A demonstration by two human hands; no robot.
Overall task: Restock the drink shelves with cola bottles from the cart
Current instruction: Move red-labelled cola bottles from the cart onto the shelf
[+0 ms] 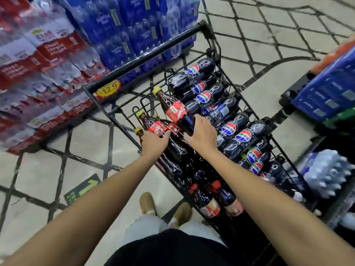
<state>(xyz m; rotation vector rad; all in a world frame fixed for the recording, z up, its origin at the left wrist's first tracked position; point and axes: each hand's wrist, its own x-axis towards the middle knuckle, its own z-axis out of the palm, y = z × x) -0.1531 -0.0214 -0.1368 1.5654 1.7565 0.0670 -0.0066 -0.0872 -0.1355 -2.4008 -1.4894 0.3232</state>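
Inside the cart [146, 56], at its left side, a yellow-capped cola bottle [148, 121] is gripped around its red label by the left hand [153, 141], fingers curled over it. A second cola bottle [174, 110], tilted with its cap towards the cart's far end, is clasped at its dark lower body by the right hand [201, 135]. Along the cart's right side blue-labelled cola bottles [203, 96] are stacked, and red-capped bottles [209, 204] are laid at its near end

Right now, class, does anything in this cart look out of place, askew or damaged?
One yellow-capped cola bottle sticks up at a tilt above the others lying in the cart, but only because the right hand grips it. The left hand grips a second cola bottle. Nothing looks spilled or damaged.
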